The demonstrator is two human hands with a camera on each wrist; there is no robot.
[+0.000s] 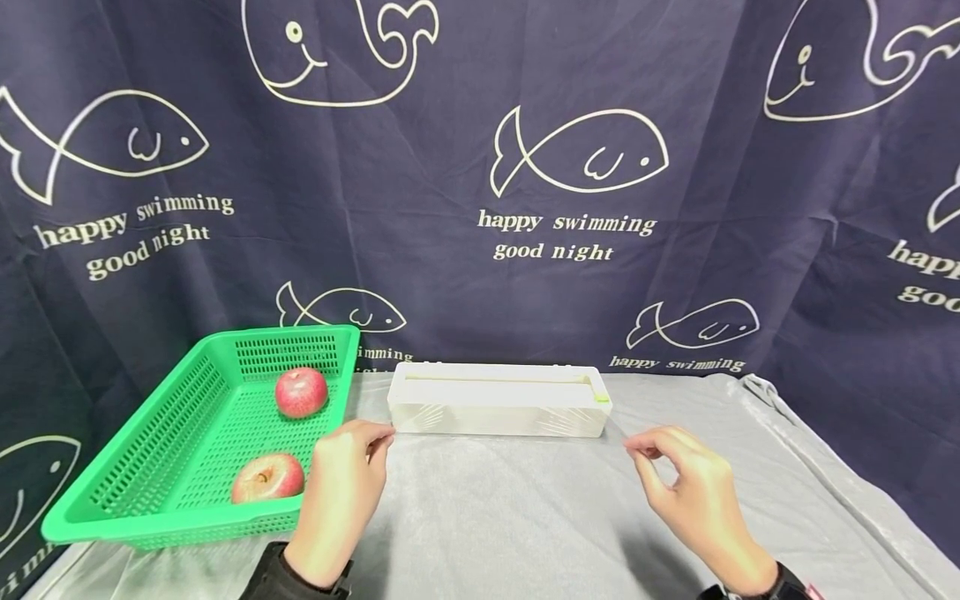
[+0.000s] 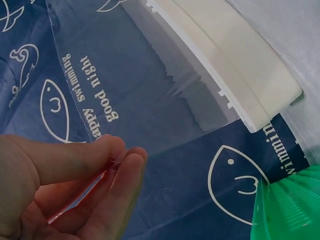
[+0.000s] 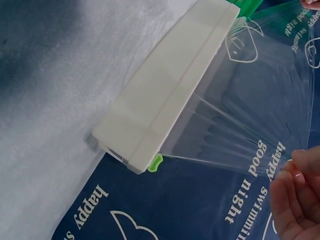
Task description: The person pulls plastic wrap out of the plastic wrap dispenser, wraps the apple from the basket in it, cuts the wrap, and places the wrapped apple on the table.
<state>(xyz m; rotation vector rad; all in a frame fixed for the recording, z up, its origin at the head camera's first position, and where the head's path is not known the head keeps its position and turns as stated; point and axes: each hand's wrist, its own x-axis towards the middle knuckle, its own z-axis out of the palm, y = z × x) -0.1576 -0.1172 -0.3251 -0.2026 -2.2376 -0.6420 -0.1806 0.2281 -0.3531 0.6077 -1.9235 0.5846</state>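
Observation:
A long white cling film dispenser (image 1: 498, 419) lies on the grey cloth, with a small green cutter slider (image 1: 602, 398) at its right end. From it a sheet of clear cling film (image 3: 240, 120) stretches toward me, creased where it is pulled. My left hand (image 1: 341, 487) pinches one corner of the sheet between thumb and fingertips, near the dispenser's left end. The other corner is pinched by my right hand (image 1: 693, 487), off to the right. In the right wrist view the film spans taut between both hands.
To the left stands a green plastic basket (image 1: 172, 527) holding one red apple (image 1: 302, 392) at the back and another apple (image 1: 267, 477) at the front. My left wrist is close beside its front right corner. A dark blue fish-print curtain (image 1: 420, 183) hangs behind the table.

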